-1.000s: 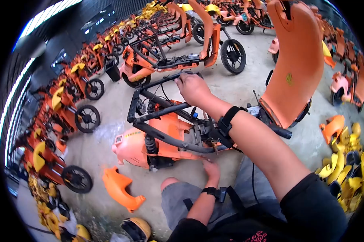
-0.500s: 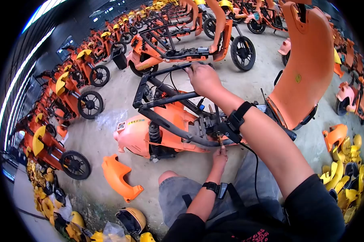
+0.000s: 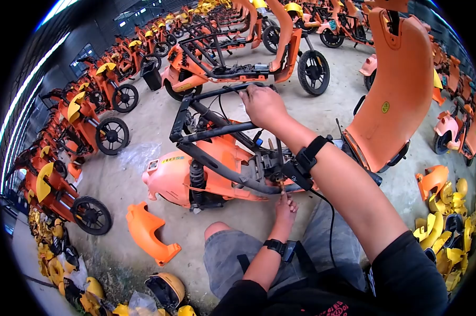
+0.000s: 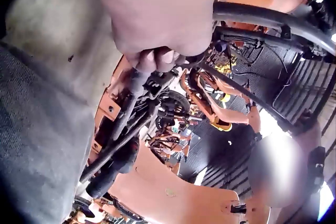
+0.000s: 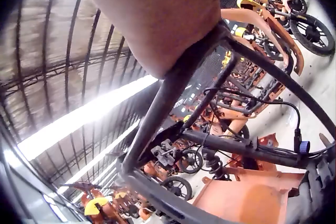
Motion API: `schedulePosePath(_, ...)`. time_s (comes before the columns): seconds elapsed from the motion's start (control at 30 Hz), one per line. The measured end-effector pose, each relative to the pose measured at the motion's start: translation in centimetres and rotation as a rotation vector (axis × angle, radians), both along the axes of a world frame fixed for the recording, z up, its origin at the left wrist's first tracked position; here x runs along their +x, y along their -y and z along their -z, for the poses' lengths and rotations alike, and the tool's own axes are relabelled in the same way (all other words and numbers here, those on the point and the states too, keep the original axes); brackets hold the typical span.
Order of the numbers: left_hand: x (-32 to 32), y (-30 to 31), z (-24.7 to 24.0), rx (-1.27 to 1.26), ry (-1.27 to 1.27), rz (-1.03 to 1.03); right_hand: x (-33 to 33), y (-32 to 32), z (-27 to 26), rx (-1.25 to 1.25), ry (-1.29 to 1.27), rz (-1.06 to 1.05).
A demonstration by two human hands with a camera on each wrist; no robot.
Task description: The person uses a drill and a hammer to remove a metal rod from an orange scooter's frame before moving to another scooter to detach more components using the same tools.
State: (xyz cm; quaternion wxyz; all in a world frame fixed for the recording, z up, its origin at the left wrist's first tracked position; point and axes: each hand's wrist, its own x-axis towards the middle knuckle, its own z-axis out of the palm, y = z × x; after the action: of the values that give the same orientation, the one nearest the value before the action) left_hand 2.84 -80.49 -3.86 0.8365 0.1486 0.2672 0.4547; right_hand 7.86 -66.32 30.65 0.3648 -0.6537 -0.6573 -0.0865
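Note:
A stripped orange scooter with a black tubular frame [image 3: 214,168] stands before me. My right hand [image 3: 261,105] grips the far upper tube of that frame, its fingers curled over the bar; in the right wrist view the palm [image 5: 163,29] covers the bar's end. My left hand [image 3: 285,209] is low at the near side of the scooter. Its fingertips pinch the lower end of a small brownish metal piece [image 3: 282,186] beside the lower tube. In the left wrist view the left hand [image 4: 163,29] shows curled fingers, hiding most of what they hold.
The scooter's tall orange front panel [image 3: 393,95] rises at right. A loose orange fender [image 3: 148,231] lies on the floor, near a yellow helmet [image 3: 166,289]. Yellow parts [image 3: 449,226] are piled at right. Another stripped scooter [image 3: 238,71] stands behind; rows of scooters line the left.
My left hand has moved up from the scooter's lower edge to the small brownish metal piece and now pinches it. The right hand keeps its grip on the upper tube.

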Motion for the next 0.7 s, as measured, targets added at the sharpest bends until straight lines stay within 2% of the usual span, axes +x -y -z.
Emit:
schedulePosePath(0.07,0.0,-0.1,0.5,-0.022,0.083,0.01,-0.1,0.2,-0.1,-0.021,0.001,-0.01)
schedulePosePath(0.13,0.2,-0.3,0.3,0.459,-0.959,-0.135,-0.2,0.3,-0.3,-0.028,-0.001,-0.007)
schedulePosePath(0.17,-0.1,-0.1,-0.5,0.457,-0.962,-0.141,-0.2,0.4,-0.3,-0.036,-0.003,0.004)
schedulePosePath(0.23,-0.5,0.3,-2.5,0.736,-1.361,-0.209,-0.3,0.4,-0.2,-0.035,-0.035,-0.008)
schedulePosePath(0.37,-0.2,0.0,-1.1,0.764,-1.325,-0.238,-0.2,0.2,-0.2,-0.041,-0.002,0.024)
schedulePosePath(0.47,-0.3,-0.4,-0.6,0.911,-1.326,-0.365,0.0,0.2,0.0,-0.019,-0.06,0.009)
schedulePosePath(0.53,-0.9,-0.6,-2.4,0.102,-0.964,0.128,0.0,0.5,0.0,0.065,-0.102,-0.015)
schedulePosePath(0.6,-1.7,-0.9,-1.3,-0.032,-0.767,0.194,0.3,0.3,0.2,0.092,-0.213,-0.051)
schedulePosePath(0.67,-2.3,-1.2,-0.6,-0.46,-0.182,0.14,0.7,0.6,0.8,0.253,-0.339,-0.136)
schedulePosePath(0.7,-2.7,-1.2,-2.1,-0.515,-0.055,0.121,0.7,2.0,1.2,0.332,-0.422,-0.198)
